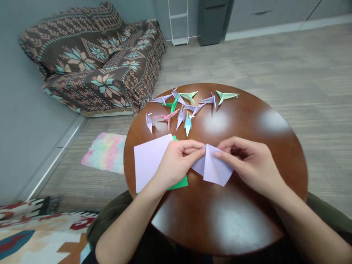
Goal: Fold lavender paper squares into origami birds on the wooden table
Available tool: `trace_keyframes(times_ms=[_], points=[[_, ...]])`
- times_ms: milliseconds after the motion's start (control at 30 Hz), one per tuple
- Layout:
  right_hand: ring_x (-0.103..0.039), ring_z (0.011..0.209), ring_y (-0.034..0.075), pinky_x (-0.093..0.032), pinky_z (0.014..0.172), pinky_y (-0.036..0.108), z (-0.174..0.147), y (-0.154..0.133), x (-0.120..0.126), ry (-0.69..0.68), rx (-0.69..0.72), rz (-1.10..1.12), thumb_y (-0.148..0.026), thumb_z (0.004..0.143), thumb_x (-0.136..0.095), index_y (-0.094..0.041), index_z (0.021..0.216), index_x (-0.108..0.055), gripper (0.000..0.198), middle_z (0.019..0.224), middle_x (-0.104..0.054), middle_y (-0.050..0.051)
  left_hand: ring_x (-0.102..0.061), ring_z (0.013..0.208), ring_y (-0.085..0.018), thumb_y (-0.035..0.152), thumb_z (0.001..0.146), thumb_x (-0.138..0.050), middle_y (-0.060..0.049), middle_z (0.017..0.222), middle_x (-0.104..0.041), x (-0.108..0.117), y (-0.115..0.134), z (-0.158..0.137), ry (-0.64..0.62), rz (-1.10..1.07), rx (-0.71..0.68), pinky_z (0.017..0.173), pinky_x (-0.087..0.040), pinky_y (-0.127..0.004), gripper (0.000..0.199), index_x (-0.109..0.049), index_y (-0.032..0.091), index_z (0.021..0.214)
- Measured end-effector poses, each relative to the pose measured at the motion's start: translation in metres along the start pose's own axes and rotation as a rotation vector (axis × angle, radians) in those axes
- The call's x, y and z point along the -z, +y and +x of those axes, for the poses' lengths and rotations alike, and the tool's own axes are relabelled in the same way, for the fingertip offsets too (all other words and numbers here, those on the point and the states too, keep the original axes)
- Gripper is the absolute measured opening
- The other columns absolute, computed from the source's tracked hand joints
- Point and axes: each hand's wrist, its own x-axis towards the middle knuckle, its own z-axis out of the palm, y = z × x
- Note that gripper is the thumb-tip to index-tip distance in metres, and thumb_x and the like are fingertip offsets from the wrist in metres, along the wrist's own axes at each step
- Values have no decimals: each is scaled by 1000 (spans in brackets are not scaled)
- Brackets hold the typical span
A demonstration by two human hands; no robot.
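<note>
Between my hands, a partly folded sheet of lavender origami paper [217, 169] is held just above the round brown table, its lower edges fanned out. My left hand [180, 159] pinches its upper left corner between thumb and fingers. On the right side, the thumb of my right hand [247, 157] presses the front near the top, with the fingers curled behind and partly hidden. Under my left forearm lies a stack of flat square paper, a lavender sheet [151, 159] on top and green paper [180, 183] showing at its edges.
Several folded paper cranes stand toward the far side of the table [264, 154], among them a pink crane [167, 117], a blue crane [188, 124] and a pale green crane [225, 96]. A covered sofa [110, 69] and a pastel rug [106, 152] are beyond, at left.
</note>
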Motion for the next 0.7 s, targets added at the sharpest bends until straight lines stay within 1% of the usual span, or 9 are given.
trace_keyframes(times_ms=[167, 300, 367, 433, 467, 500, 567, 633, 700], points=[[-61, 61, 14, -46, 55, 24, 0, 4, -1, -42, 9, -64, -34, 85, -81, -20, 87, -72, 17, 73, -70, -1, -70, 67, -15, 39, 84, -81, -4, 76, -78, -6, 4, -3, 27, 21, -26, 63, -52, -22, 27, -79, 13, 94], [-53, 57, 13, -42, 54, 27, -2, 6, -5, -14, 99, -231, -33, 88, -78, -21, 77, -63, 22, 66, -62, -2, -72, 73, -16, 41, 80, -85, -5, 85, -80, -11, 5, -5, -83, -45, 36, 68, -54, -23, 35, -76, 14, 99], [-59, 66, 16, -46, 62, 29, -3, 6, -7, 64, 167, -289, -31, 85, -79, -20, 87, -64, 19, 79, -67, 1, -73, 77, -17, 38, 77, -88, -6, 88, -80, -11, 4, -4, -100, -78, 42, 72, -56, -25, 34, -75, 14, 98], [-65, 81, 20, -51, 71, 31, -3, 6, -7, 117, 194, -286, -33, 81, -83, -19, 102, -66, 30, 97, -70, 5, -72, 74, -16, 36, 77, -88, -5, 83, -78, -10, 3, -3, -55, -76, 4, 71, -55, -23, 30, -74, 14, 91], [-66, 84, 21, -51, 73, 31, -3, 5, -6, 97, 174, -263, -34, 82, -83, -19, 105, -67, 32, 101, -71, 6, -71, 71, -14, 36, 77, -88, -3, 80, -77, -9, 3, -3, -22, -77, -20, 70, -54, -22, 28, -74, 14, 88], [-67, 83, 21, -51, 72, 31, -3, 4, -5, 55, 134, -230, -36, 85, -81, -19, 103, -69, 27, 98, -72, 5, -69, 69, -13, 35, 77, -88, -2, 78, -76, -7, 3, -2, 7, -81, -35, 68, -53, -21, 28, -73, 14, 87], [-64, 73, 18, -49, 64, 29, -2, 1, -2, -30, 33, -148, -38, 92, -73, -20, 87, -71, 19, 83, -71, 3, -66, 65, -11, 35, 77, -88, 0, 75, -75, -5, 3, -2, 43, -76, -29, 64, -51, -19, 29, -71, 15, 88], [-62, 67, 17, -46, 61, 28, -1, -2, 0, -67, -35, -92, -39, 96, -69, -20, 79, -71, 26, 75, -70, 2, -63, 61, -10, 36, 79, -85, 0, 72, -73, -5, 3, -3, 39, -22, -19, 61, -48, -19, 28, -69, 15, 87], [-61, 67, 16, -46, 60, 27, -2, -3, 0, -93, -47, -78, -38, 95, -71, -20, 79, -72, 24, 75, -70, 1, -61, 61, -11, 35, 84, -80, 0, 71, -72, -5, 3, -4, 6, 92, -43, 59, -46, -19, 23, -71, 14, 83]])
